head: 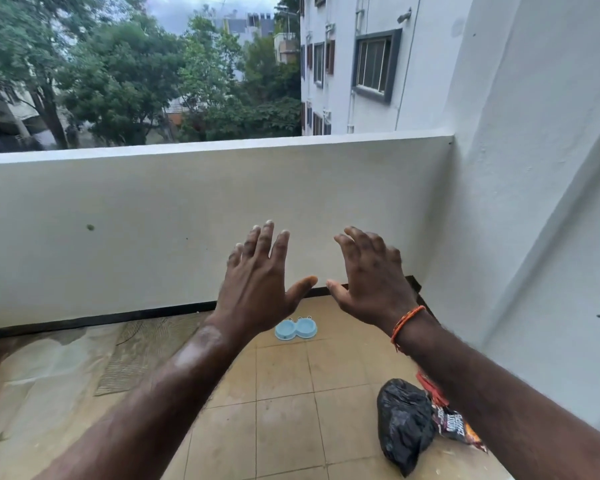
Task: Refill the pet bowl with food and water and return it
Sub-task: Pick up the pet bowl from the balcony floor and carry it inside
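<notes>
- The pet bowl [296, 328] sits on the tiled balcony floor [284, 403], a bit below the middle of the frame, close to the foot of the white parapet wall [153, 237]. It's a pale blue double dish, two round wells joined side by side, and both wells look empty from here.
- Both hands are up in front of the camera and holding nothing: the left hand [260, 282] has its fingers spread and straight, and the right hand [371, 278], the one with the orange thread bracelet [405, 323], is spread with fingers a little bent.
- Looks like thin moulded plastic, so probably light and stiff, not fragile. Smooth rim, likely a bit slippery if wet.
- Best guess for a grip: pinch the narrow waist between the wells, or hold both outer rims once it's filled so water doesn't slosh.
- A black plastic bag [404, 424] and a printed packet [456, 426] lie at lower right, well apart from the bowl. Could be the food; the label's unreadable.
</notes>
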